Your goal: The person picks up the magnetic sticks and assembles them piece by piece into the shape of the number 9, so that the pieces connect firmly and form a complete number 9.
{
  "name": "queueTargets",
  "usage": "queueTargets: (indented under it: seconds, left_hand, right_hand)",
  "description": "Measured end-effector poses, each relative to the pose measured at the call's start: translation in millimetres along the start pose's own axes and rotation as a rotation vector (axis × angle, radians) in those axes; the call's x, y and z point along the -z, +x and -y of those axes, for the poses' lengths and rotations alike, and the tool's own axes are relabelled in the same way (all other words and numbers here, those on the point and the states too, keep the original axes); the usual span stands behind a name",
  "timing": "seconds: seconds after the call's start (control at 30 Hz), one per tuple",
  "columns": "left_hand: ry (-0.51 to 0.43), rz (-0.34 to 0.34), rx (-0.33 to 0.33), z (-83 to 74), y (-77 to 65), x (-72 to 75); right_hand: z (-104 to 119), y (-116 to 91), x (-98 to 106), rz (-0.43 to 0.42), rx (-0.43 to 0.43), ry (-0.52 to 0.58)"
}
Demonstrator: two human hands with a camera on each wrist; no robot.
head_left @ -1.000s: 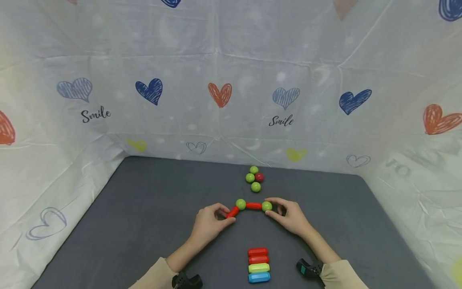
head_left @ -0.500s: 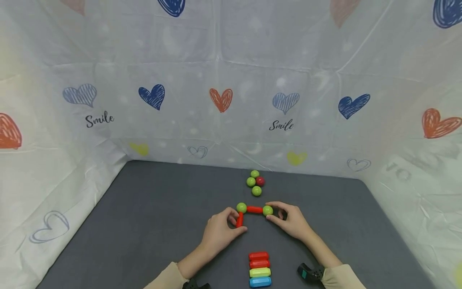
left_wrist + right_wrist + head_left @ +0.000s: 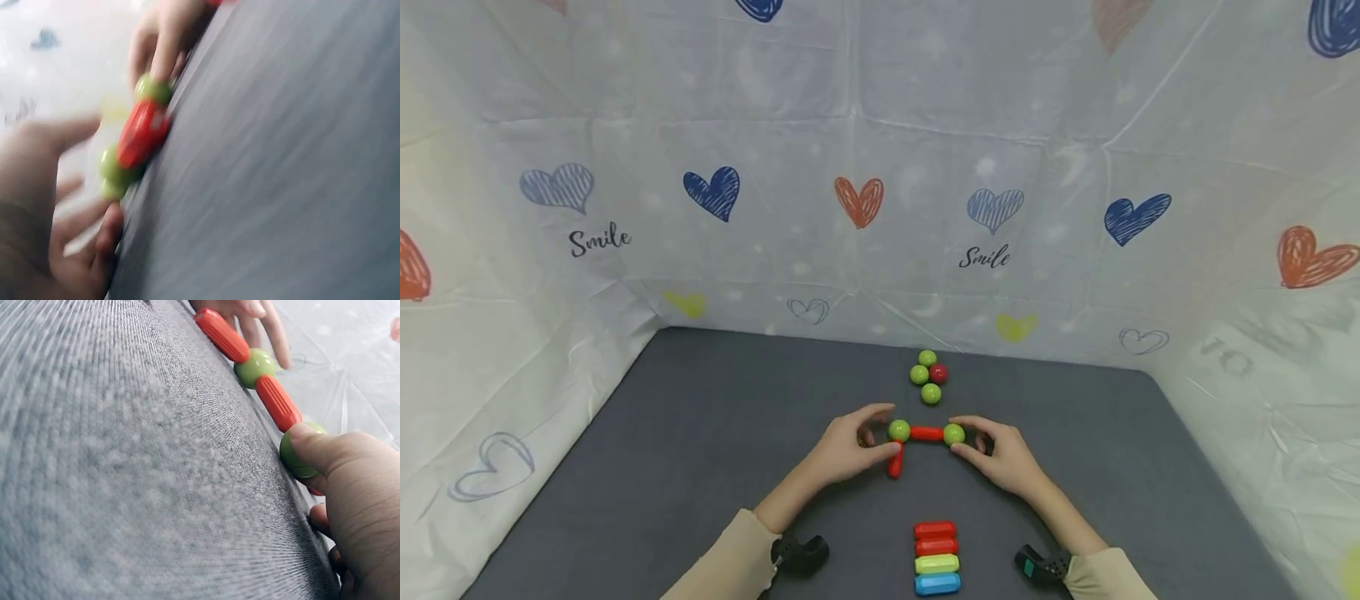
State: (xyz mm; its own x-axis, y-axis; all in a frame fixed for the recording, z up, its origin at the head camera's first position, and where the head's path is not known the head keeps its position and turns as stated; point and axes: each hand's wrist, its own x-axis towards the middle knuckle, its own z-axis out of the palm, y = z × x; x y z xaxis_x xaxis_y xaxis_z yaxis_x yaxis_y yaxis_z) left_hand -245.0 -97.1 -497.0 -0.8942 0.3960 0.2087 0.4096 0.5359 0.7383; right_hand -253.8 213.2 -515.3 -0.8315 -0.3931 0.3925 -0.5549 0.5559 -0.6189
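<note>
Two red rods and two green balls lie joined on the dark tabletop. One red rod (image 3: 927, 433) runs sideways between the left green ball (image 3: 898, 430) and the right green ball (image 3: 953, 434). From the left ball the other red rod (image 3: 895, 463) points toward the person. My right hand (image 3: 1003, 454) pinches the right ball between thumb and fingers, as the right wrist view also shows. Around the left ball my left hand (image 3: 850, 446) is spread, thumb and fingers apart. The left wrist view is blurred; there the left hand (image 3: 37, 187) grips nothing.
Behind the joined pieces sit several loose balls, green ones (image 3: 931, 393) and a red ball (image 3: 938, 372). Nearer the person, two red rods (image 3: 936, 547), a yellow-green rod (image 3: 937, 564) and a blue rod (image 3: 937, 584) lie stacked side by side. A heart-printed curtain (image 3: 925, 208) borders the table.
My left hand swung the left red rod from slanting outward to pointing toward the person, then let go of it and moved up beside the left ball. The right hand kept its hold.
</note>
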Motion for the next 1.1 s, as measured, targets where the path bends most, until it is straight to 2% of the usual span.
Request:
queueTargets:
  seconds: [0.13,0.23,0.43,0.77,0.97,1.1]
  left_hand:
    - [0.015,0.157,-0.124,12.4,12.1,8.8]
    - [0.037,0.196,-0.146,16.7,15.0,9.7]
    - [0.077,0.177,-0.136,15.8,14.4,4.7]
    - [0.076,0.128,-0.123,7.1,14.0,-4.1]
    - [0.090,0.109,-0.120,7.5,12.2,-5.4]
    - [0.059,0.094,-0.135,8.7,11.4,-4.9]
  right_hand:
    - [1.0,1.0,-0.7,0.004,-0.017,-0.001]
    - [1.5,1.8,-1.9,0.011,-0.016,0.004]
    - [2.2,2.4,-1.2,0.013,-0.013,0.008]
    - [1.3,0.9,3.7,0.015,-0.035,0.003]
    - [2.1,1.2,2.9,0.021,-0.040,0.002]
    - [2.6,0.9,1.5,0.014,-0.036,0.000]
